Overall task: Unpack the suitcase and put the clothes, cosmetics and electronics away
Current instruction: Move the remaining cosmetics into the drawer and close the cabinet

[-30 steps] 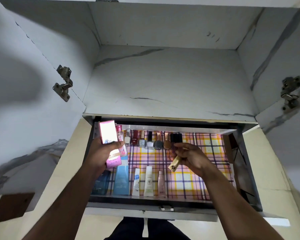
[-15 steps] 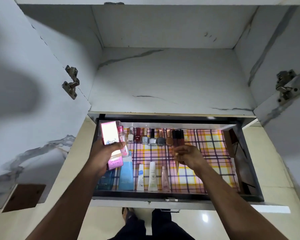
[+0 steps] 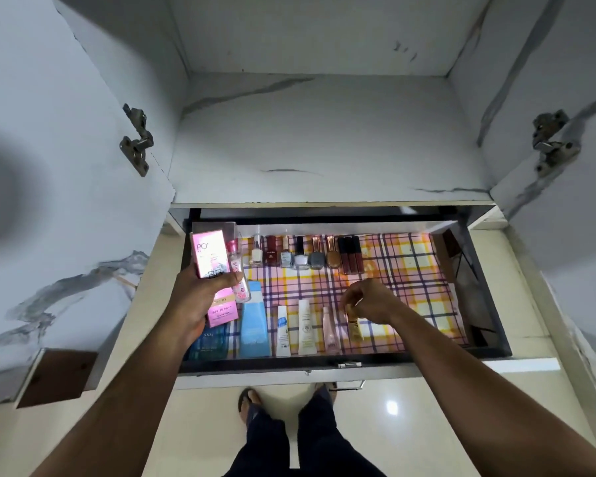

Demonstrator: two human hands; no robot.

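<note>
Nearest: both arms are reaching over the drawer's front edge (image 3: 255, 366). R hand (image 3: 372, 302) is hanging over the front row w/ fingers curled down on a small gold tube (image 3: 355, 327), pinching its top end, prob to lay it just beside the pink tube (image 3: 329, 327) so the row of tubes is running in line. L hand (image 3: 200, 297) is gripping a pink box (image 3: 212, 270) upright, thumb across its face, seemingly parking it till the R hand is free. A slim pink-capped bottle (image 3: 236, 270) is showing just behind the box; can't tell if the L hand is holding it too. Further back, nail polish bottles (image 3: 301, 258) are standing along the rear wall on the plaid liner (image 3: 410, 270), tall stuff at the back, so labels are staying readable.
</note>
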